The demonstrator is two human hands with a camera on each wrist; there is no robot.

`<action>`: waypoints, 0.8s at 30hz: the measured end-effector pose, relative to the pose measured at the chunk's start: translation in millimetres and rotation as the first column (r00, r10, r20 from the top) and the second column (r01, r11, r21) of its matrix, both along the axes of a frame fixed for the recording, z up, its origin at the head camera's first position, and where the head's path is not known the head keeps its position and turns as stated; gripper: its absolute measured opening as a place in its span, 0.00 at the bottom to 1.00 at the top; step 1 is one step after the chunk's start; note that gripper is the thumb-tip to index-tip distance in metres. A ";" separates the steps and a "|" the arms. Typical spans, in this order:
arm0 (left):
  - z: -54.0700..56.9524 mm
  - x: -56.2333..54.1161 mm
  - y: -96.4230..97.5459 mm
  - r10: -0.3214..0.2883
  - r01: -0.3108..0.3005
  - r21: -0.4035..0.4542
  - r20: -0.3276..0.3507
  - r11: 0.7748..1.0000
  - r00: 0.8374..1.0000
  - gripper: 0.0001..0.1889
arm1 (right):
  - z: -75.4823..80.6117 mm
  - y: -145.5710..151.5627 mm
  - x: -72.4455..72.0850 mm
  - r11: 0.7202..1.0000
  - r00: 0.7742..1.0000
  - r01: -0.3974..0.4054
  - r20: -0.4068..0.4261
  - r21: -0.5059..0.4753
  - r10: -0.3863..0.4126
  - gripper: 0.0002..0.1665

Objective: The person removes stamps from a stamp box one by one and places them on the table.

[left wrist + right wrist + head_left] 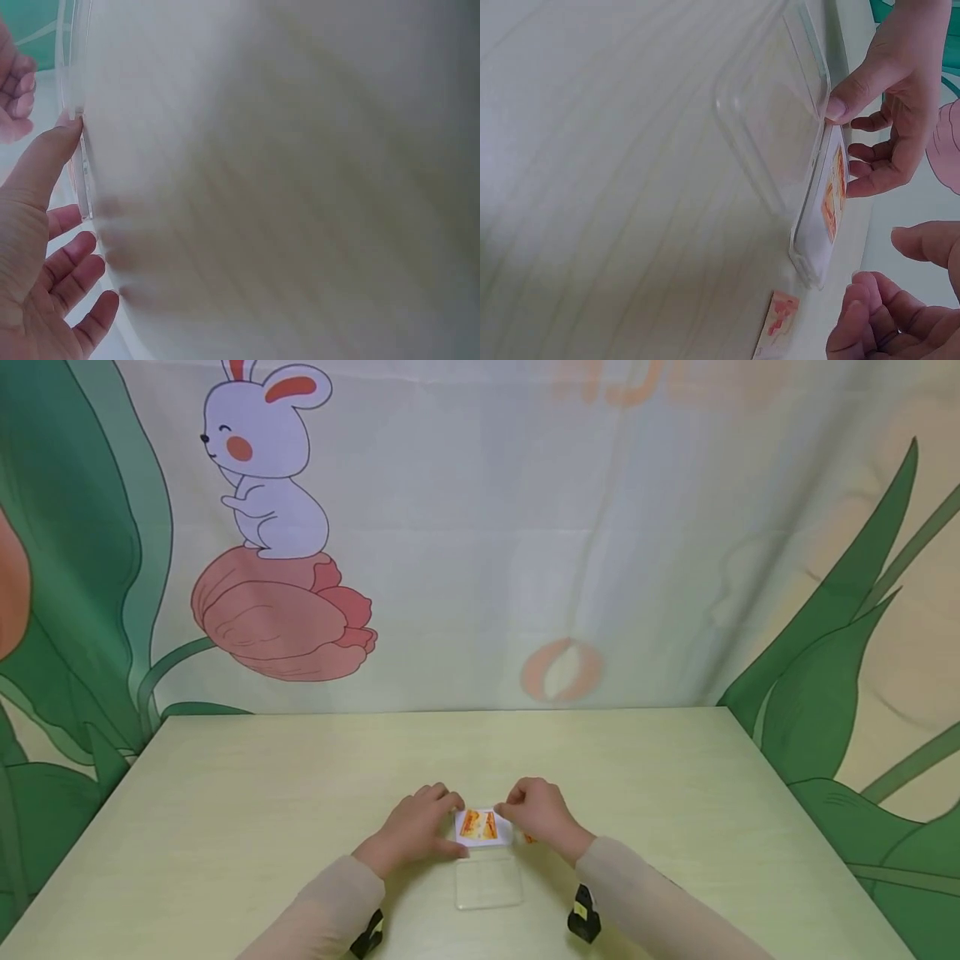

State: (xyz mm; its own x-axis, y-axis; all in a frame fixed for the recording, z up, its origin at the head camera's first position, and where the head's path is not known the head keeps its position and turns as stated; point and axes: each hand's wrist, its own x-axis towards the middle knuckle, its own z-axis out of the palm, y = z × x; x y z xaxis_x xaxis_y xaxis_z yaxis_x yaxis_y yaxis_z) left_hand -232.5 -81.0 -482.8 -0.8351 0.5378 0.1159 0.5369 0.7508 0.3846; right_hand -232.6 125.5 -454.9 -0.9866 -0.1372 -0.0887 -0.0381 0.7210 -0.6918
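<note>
Backdrop lettering (633, 387) cropped, unreadable. Left hand (415, 828) grips open clear case (489, 885) holding picture card (480, 828); right hand's (543, 812) fingers loosely curled, empty. Right-wrist view reveals printed slip (780, 319) mostly hidden from head.

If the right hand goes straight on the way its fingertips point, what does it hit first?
Likely the right end of the white picture card in the clear case. In the head view the right hand overlaps its corner; depth is unclear.

Soft light over the table (300, 777), wrist views dimmer, hazy, perhaps unfocused.
</note>
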 end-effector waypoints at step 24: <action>-1.7 2.0 -2.7 -0.030 0.028 -0.015 -0.085 0.999 0.996 0.28 | -11.8 -18.7 3.6 0.998 0.998 -0.051 -0.044 -0.041 0.049 0.14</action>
